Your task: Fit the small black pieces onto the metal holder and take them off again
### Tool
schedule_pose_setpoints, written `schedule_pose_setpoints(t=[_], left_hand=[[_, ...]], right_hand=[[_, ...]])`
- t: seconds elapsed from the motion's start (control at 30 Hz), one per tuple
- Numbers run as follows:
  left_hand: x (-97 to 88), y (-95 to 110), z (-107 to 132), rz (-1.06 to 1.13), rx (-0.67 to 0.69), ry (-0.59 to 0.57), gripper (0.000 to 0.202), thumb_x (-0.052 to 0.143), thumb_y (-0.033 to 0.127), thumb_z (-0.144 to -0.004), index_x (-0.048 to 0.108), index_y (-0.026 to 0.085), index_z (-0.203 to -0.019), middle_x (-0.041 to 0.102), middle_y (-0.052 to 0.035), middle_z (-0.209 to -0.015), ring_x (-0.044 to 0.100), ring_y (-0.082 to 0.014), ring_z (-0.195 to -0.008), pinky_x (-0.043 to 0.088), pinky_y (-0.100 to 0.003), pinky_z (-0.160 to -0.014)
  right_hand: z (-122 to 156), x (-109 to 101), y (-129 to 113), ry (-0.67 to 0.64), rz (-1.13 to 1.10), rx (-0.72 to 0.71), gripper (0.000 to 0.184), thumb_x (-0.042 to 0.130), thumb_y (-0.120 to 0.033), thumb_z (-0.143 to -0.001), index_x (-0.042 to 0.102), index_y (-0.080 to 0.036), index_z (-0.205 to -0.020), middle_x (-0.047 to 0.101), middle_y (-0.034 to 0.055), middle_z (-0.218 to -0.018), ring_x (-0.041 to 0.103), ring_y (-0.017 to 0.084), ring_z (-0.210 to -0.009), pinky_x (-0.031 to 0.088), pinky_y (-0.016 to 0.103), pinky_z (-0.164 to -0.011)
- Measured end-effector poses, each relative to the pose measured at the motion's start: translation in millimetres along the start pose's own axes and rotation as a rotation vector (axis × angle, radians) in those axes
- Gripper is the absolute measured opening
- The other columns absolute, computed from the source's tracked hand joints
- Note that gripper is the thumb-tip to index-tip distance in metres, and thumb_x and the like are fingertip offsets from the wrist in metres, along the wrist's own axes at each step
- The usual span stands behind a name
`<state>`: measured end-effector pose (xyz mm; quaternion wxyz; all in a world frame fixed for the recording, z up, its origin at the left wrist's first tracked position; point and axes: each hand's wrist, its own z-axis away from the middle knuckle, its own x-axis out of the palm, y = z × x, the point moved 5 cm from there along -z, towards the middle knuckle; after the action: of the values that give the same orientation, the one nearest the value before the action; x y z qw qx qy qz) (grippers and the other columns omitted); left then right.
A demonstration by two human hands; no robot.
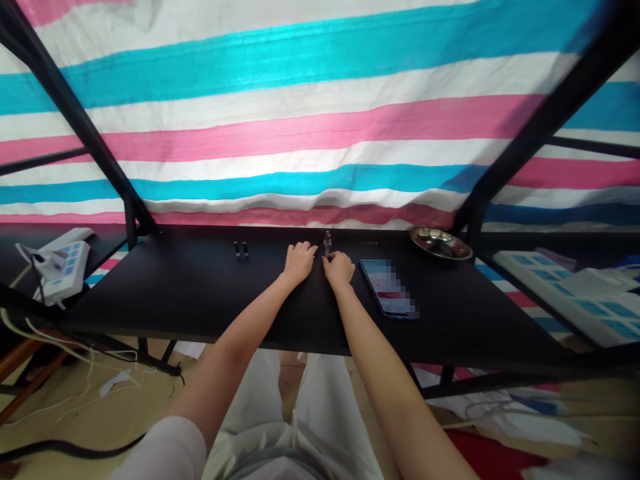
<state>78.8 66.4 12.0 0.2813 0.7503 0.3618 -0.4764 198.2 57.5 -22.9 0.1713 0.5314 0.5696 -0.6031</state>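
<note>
Near the far middle of the black table [200, 283], a small cluster of shiny metal pieces [327, 241] sits in an upright line; their exact kind is too small to tell. My right hand [341, 270] is at its near end, thumb and fingers drawn together in a pinch; what lies between them is hidden. My left hand [299, 261] rests on the table just left of the cluster, fingers apart and slightly bent, holding nothing. Two small dark cylinders with pale ends [241, 249] stand side by side farther left. Several tiny metal bits [369, 243] lie to the right.
A phone [389, 288] lies right of my right hand. Behind it, at the back right corner, is a round steel dish [441, 243]. White power strips [67, 270] with cables are on the left. Black metal frame bars slope up at both sides, before a striped sheet [300, 147].
</note>
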Motion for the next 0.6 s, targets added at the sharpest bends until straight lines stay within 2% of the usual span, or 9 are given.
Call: schedule_pose_setpoints(t=[0.13,0.23,0.47,0.53,0.6], left_hand=[[-6.5,-10,2,0.019,-0.018,0.078,0.016,0.048,0.021,-0.084,0.06,0.018,-0.093,0.058,-0.0078,-0.099,0.049,-0.0219,-0.092,0.032,-0.036,-0.078],[-15.3,-21,12,0.082,-0.059,0.136,0.012,0.052,0.023,-0.083,0.06,0.019,-0.091,0.06,-0.006,-0.097,0.05,-0.0202,-0.09,0.031,-0.034,-0.077],[-33.1,-53,46,0.305,-0.249,0.304,0.008,0.058,0.024,-0.08,0.061,0.02,-0.085,0.064,-0.0023,-0.09,0.054,-0.0173,-0.084,0.034,-0.032,-0.076],[-34.2,-61,53,0.397,-0.322,0.357,0.007,0.059,0.024,-0.078,0.061,0.02,-0.083,0.064,-0.0017,-0.087,0.055,-0.016,-0.079,0.036,-0.032,-0.076],[-34.5,-68,57,0.509,-0.387,0.418,0.006,0.061,0.023,-0.077,0.062,0.02,-0.081,0.065,-0.0014,-0.085,0.054,-0.0147,-0.075,0.039,-0.031,-0.077]], right_hand=[[-2,0,-1,0.011,-0.003,0.009,0.024,0.051,-0.03,-0.081,0.062,-0.015,-0.096,0.061,0.0139,-0.102,0.053,0.027,-0.097,0.032,0.035,-0.074],[-3,0,-2,0.006,-0.003,0.016,0.023,0.05,-0.029,-0.081,0.062,-0.015,-0.095,0.062,0.0133,-0.101,0.053,0.027,-0.096,0.032,0.034,-0.074],[-5,3,-1,0.007,0.013,0.007,0.021,0.048,-0.028,-0.082,0.063,-0.016,-0.091,0.064,0.0123,-0.097,0.054,0.026,-0.093,0.03,0.033,-0.072],[-2,3,-4,0.001,0.031,-0.049,0.02,0.048,-0.027,-0.082,0.064,-0.016,-0.087,0.064,0.0113,-0.094,0.054,0.024,-0.09,0.03,0.032,-0.071],[4,3,-13,-0.013,0.053,-0.178,0.019,0.048,-0.027,-0.083,0.064,-0.017,-0.084,0.065,0.0094,-0.091,0.054,0.023,-0.087,0.029,0.032,-0.07]])
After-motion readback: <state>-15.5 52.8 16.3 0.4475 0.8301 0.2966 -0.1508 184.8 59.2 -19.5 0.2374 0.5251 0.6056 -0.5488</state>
